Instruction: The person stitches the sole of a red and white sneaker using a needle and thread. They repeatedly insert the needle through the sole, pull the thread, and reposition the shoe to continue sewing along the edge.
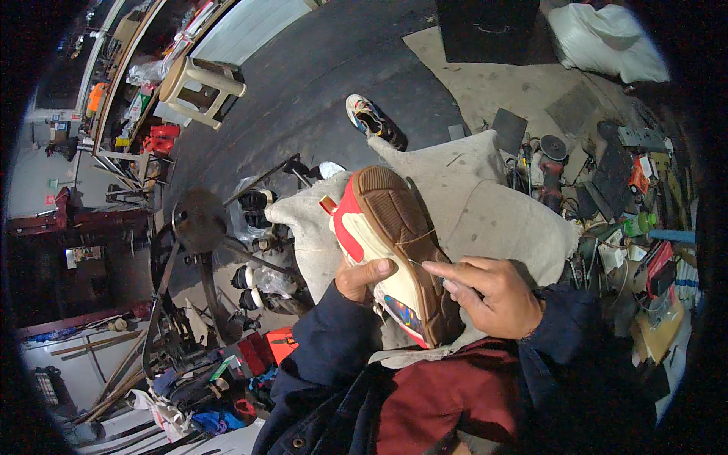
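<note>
A sneaker (388, 199) lies sole up across my lap, its brown ridged sole facing me and its cream and red upper turned to the left. My left hand (364, 279) grips the upper's side, its thumb near the sole's edge. On the other side my right hand (497, 296) is closed around a thin pointed tool that looks like an awl (415, 263). The index finger stretches along it over the sole, and its tip is by the sole's left edge. Most of its handle is hidden in my fingers. A pale thread (418, 238) crosses the sole.
A grey cloth (493, 178) covers my lap. Ahead sits another shoe (371, 121). Tools and scraps crowd the right, including a grinder (552, 163). A metal stand (199, 220) rises at the left, near a plastic stool (201, 89). A white sack (607, 42) lies at the far right.
</note>
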The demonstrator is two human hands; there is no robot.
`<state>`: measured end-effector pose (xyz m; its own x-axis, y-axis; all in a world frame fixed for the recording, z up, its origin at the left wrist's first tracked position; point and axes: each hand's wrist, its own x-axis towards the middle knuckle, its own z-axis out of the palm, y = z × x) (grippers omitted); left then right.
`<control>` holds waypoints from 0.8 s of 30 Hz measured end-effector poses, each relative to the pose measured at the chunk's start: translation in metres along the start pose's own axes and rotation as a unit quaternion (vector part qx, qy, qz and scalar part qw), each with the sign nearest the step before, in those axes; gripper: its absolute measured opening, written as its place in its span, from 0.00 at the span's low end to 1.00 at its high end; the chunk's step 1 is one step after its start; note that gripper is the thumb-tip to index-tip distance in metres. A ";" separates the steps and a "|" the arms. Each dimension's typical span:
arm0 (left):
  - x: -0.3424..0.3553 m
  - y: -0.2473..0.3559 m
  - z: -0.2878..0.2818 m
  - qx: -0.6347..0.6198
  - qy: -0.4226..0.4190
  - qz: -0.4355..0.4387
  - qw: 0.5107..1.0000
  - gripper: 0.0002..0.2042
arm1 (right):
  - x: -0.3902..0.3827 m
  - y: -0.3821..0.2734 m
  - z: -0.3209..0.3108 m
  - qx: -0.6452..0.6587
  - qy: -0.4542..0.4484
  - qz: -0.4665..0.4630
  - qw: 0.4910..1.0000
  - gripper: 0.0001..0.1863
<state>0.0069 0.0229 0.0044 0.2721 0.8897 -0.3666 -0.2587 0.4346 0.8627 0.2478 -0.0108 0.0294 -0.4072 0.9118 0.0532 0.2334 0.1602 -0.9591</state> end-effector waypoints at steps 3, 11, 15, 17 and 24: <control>0.004 0.001 0.000 -0.030 -0.014 -0.013 0.999 0.41 | 0.002 0.005 0.008 0.005 0.027 -0.003 1.000 0.18; 0.010 -0.007 -0.001 -0.067 0.043 -0.019 0.997 0.33 | 0.014 0.023 0.029 0.051 0.081 -0.035 0.995 0.18; 0.013 -0.011 -0.005 -0.080 0.046 -0.014 0.996 0.32 | 0.015 0.023 0.030 0.065 0.080 -0.013 0.995 0.17; 0.015 -0.012 -0.007 -0.076 0.048 -0.010 0.996 0.32 | 0.016 0.023 0.029 0.087 0.068 0.007 0.994 0.17; 0.013 -0.014 -0.006 -0.074 0.037 -0.006 0.997 0.30 | 0.030 0.023 0.032 0.125 0.120 -0.033 0.984 0.16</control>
<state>0.0080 0.0292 -0.0144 0.2091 0.8900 -0.4051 -0.3908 0.4558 0.7997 0.2131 0.0081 -0.0003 -0.1860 0.9706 0.1529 -0.0235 0.1512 -0.9882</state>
